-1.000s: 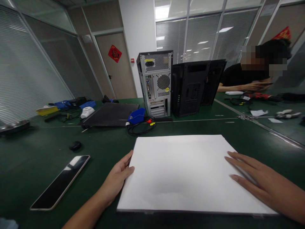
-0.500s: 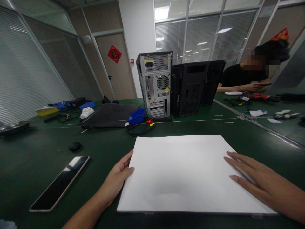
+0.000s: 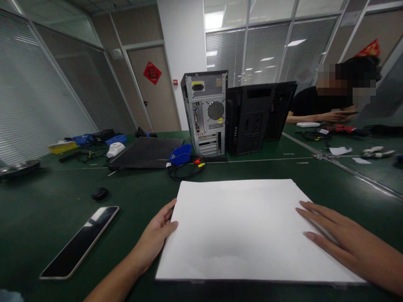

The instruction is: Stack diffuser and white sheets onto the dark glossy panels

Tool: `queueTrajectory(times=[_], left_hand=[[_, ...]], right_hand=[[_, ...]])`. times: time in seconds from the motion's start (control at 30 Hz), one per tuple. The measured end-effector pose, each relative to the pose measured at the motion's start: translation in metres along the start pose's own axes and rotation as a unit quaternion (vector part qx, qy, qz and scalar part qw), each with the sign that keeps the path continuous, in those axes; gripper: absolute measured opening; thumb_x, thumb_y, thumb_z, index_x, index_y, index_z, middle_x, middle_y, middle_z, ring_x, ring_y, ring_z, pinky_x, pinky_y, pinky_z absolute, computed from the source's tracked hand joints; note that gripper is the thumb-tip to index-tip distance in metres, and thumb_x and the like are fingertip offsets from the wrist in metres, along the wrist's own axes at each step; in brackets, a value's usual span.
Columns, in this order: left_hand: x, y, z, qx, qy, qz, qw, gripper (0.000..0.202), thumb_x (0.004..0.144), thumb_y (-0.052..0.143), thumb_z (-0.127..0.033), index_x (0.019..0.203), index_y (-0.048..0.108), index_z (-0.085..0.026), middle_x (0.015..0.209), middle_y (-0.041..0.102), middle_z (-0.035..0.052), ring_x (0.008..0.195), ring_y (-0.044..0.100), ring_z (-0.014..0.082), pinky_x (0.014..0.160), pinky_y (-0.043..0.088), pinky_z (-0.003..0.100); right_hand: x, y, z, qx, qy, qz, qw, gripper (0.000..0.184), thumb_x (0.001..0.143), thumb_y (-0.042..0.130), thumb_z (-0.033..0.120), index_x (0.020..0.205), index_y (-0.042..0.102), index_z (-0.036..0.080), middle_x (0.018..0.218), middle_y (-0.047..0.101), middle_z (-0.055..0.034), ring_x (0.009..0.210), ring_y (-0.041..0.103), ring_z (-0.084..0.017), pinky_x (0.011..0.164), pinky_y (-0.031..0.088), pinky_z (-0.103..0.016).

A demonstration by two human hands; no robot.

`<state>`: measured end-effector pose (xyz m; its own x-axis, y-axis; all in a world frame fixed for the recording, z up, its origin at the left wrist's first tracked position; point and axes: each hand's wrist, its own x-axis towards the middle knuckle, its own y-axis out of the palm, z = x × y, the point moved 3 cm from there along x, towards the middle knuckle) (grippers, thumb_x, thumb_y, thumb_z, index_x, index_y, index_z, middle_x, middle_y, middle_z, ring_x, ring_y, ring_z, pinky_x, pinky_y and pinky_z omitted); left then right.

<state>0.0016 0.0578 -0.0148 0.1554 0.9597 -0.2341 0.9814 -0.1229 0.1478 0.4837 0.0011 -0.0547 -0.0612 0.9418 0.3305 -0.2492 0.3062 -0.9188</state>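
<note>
A large white sheet of paper [image 3: 239, 230] lies flat in front of me, with a thin dark strip showing along its near edge. At its left edge is my left hand [image 3: 154, 237], the thumb over the border and the other fingers curled at the side, partly hidden; it appears to pinch the sheet. My right hand [image 3: 343, 239] rests on the right border, palm down, fingers stretched out and apart. Whether anything lies underneath the paper I cannot tell.
On the green table [image 3: 135, 188] are a smartphone [image 3: 82, 243] and a black mouse [image 3: 100, 193] to the left. Behind the paper stand a computer case [image 3: 208, 113], black panels [image 3: 252, 117] and a blue object [image 3: 180, 154] with cable. A person [image 3: 333, 100] sits at far right.
</note>
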Motion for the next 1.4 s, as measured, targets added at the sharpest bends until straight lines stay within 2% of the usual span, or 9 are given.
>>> queueTrajectory(times=[0.13,0.27,0.33,0.53,0.7,0.9,1.0,1.2,1.4], left_hand=[[-0.0002,0.001,-0.0007,-0.003,0.002,0.011,1.0,0.071,0.078,0.059,-0.02,0.143,0.032,-0.023,0.149,0.04,0.0132,0.124,0.05,0.0318,0.094,0.044,0.045],[0.0003,0.0001,-0.0005,0.002,0.006,0.006,1.0,0.069,0.078,0.059,-0.018,0.142,0.034,-0.023,0.148,0.041,0.0118,0.125,0.049,0.0299,0.099,0.041,0.044],[0.0008,-0.0006,-0.0002,0.006,0.008,0.003,1.0,0.068,0.078,0.059,-0.018,0.142,0.035,-0.023,0.147,0.042,0.0116,0.126,0.049,0.0296,0.1,0.04,0.044],[0.0013,-0.0015,0.0006,0.003,0.009,0.01,1.0,0.069,0.078,0.061,-0.02,0.142,0.035,-0.024,0.146,0.043,0.0116,0.124,0.05,0.0293,0.101,0.04,0.044],[0.0008,-0.0014,0.0014,0.007,0.0,-0.002,1.0,0.069,0.077,0.061,-0.021,0.141,0.036,-0.024,0.147,0.042,0.013,0.121,0.052,0.0314,0.093,0.046,0.044],[0.0023,-0.0012,0.0021,0.003,0.003,-0.003,1.0,0.072,0.077,0.062,-0.022,0.142,0.032,-0.022,0.148,0.041,0.0132,0.118,0.054,0.0285,0.091,0.046,0.04],[0.0023,-0.0025,0.0024,0.01,0.0,-0.01,1.0,0.067,0.075,0.064,-0.022,0.138,0.041,-0.02,0.144,0.046,0.0122,0.112,0.058,0.0259,0.091,0.045,0.037],[0.0009,-0.0035,0.0043,0.02,-0.04,0.002,0.999,0.059,0.074,0.066,-0.026,0.131,0.05,-0.022,0.127,0.062,0.0087,0.083,0.066,0.0181,0.082,0.048,0.033],[-0.0004,-0.0023,0.004,0.017,-0.049,0.012,0.999,0.056,0.075,0.066,-0.025,0.13,0.052,-0.022,0.114,0.068,0.0069,0.079,0.066,0.0172,0.074,0.049,0.03]], right_hand=[[0.0004,-0.005,0.0028,-0.023,-0.022,0.03,0.999,0.063,0.083,0.04,0.063,0.138,0.044,0.031,0.141,0.045,-0.0017,0.129,0.042,-0.027,0.107,0.039,-0.043],[-0.0011,-0.0048,0.0026,-0.093,-0.065,0.091,0.989,0.067,0.083,0.046,0.06,0.144,0.028,0.04,0.15,0.029,0.0042,0.133,0.036,-0.026,0.11,0.034,-0.044],[-0.0016,-0.0036,0.0007,-0.113,-0.071,0.1,0.986,0.069,0.084,0.047,0.059,0.145,0.022,0.042,0.152,0.025,0.0061,0.135,0.034,-0.025,0.111,0.033,-0.044],[-0.0013,-0.0011,-0.0011,-0.123,-0.071,0.1,0.985,0.068,0.085,0.046,0.058,0.146,0.022,0.04,0.152,0.024,0.0049,0.135,0.032,-0.024,0.113,0.029,-0.042],[-0.0012,-0.0012,-0.0015,-0.13,-0.07,0.103,0.984,0.068,0.085,0.045,0.059,0.146,0.021,0.041,0.152,0.023,0.005,0.135,0.032,-0.024,0.113,0.028,-0.042],[-0.0018,-0.0025,-0.0007,-0.109,-0.068,0.105,0.986,0.068,0.085,0.046,0.058,0.146,0.022,0.041,0.152,0.023,0.0048,0.135,0.031,-0.025,0.112,0.031,-0.044],[-0.0024,-0.0021,-0.0009,-0.112,-0.074,0.101,0.986,0.069,0.084,0.047,0.058,0.146,0.023,0.041,0.152,0.023,0.0048,0.135,0.032,-0.026,0.111,0.031,-0.045],[-0.002,-0.0014,-0.0024,-0.13,-0.079,0.102,0.983,0.069,0.085,0.045,0.058,0.146,0.019,0.041,0.153,0.022,0.0049,0.135,0.032,-0.026,0.11,0.033,-0.045],[-0.0022,-0.002,-0.0018,-0.139,-0.081,0.105,0.981,0.07,0.086,0.043,0.06,0.147,0.015,0.043,0.153,0.02,0.0062,0.136,0.031,-0.023,0.11,0.033,-0.045]])
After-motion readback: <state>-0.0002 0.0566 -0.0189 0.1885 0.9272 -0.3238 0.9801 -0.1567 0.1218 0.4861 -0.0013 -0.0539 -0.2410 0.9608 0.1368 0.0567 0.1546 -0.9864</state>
